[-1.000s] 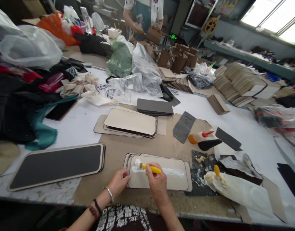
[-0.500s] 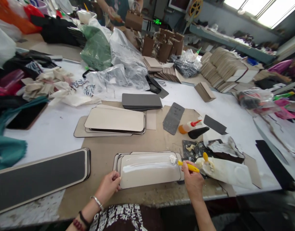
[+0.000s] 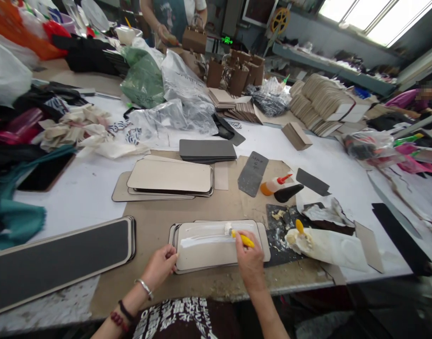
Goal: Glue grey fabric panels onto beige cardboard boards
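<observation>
In my right hand [image 3: 250, 259] is a yellow-handled brush [image 3: 242, 238], its white-coated bristles resting on the top beige panel [image 3: 209, 254] of a small stack. White glue streaks [image 3: 198, 239] run lengthwise over that panel. My left hand [image 3: 164, 261] pinches the stack's left edge between thumb and fingers. To the right, a white plastic container [image 3: 338, 249] lies on its side, with pale paste and a second yellow handle [image 3: 300, 226] at its mouth. A dark, paste-spattered sheet [image 3: 277, 235] lies between the stack and the container.
Beige panels [image 3: 170, 176] are stacked behind. A long dark-faced panel pile [image 3: 64, 263] lies left. A red-tipped bottle [image 3: 272, 186] stands near a grey card [image 3: 253, 173]. Plastic bags [image 3: 188, 94] and brown handbags [image 3: 237, 75] crowd the back, where a co-worker [image 3: 173, 23] stands.
My right hand has carried the brush leftward along the panel, from near its right end toward the middle. My left hand keeps its hold on the left edge.
</observation>
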Demonstrator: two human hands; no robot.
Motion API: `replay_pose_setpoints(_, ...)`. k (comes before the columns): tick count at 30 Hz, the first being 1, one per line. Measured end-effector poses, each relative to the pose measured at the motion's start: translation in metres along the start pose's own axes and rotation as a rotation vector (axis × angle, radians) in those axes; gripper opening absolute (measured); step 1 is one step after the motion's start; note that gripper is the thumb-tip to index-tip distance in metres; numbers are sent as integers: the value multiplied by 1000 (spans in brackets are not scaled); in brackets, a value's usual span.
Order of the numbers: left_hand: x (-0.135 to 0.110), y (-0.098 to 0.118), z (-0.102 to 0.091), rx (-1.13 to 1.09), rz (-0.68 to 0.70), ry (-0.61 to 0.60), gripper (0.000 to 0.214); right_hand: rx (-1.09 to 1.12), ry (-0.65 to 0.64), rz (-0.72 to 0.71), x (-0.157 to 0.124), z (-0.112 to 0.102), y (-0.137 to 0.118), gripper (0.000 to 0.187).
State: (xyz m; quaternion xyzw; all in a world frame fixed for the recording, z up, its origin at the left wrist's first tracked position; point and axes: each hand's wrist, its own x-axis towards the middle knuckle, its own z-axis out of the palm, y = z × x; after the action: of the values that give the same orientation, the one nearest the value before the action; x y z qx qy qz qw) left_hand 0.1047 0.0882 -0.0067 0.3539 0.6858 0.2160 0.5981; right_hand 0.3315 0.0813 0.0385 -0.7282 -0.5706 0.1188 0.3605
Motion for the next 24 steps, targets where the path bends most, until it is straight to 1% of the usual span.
replay_pose_setpoints(3, 3, -3, -1, -1, 6, -2, 15, 190, -140, -35, -18, 22, -33, 17)
replay_pose_setpoints(6, 4, -3, -1, -11, 3, -18, 15, 326, -269, -1, -34, 34, -50, 15)
replay_pose_setpoints(9, 5, -3, -1, -25, -4, -25, 12, 391, -346, 117, -48, 35, -49, 16)
replay_pose_setpoints(12, 7, -3, -1, -40, -17, -16, 10, 409, -376, 202, -59, 31, -38, 20)
replay_pose_setpoints(14, 8, -3, -1, -49, -28, -9, 10, 386, -348, 251, -62, 25, -27, 23)
replay_pose_setpoints(16, 9, -4, -1, -53, -34, -3, 10, 330, -290, 320, -61, 13, -12, 27)
replay_pose_setpoints(20, 8, -5, -1, -46, -36, -10, 11, 171, -150, 457, -52, -21, 22, 37)
replay_pose_setpoints(22, 6, -3, -2, -40, -31, -23, 12, 106, -86, 489, -46, -37, 39, 43)
replay_pose_setpoints(24, 5, -1, -3, -34, -21, -40, 14, 57, -45, 490, -42, -52, 52, 46)
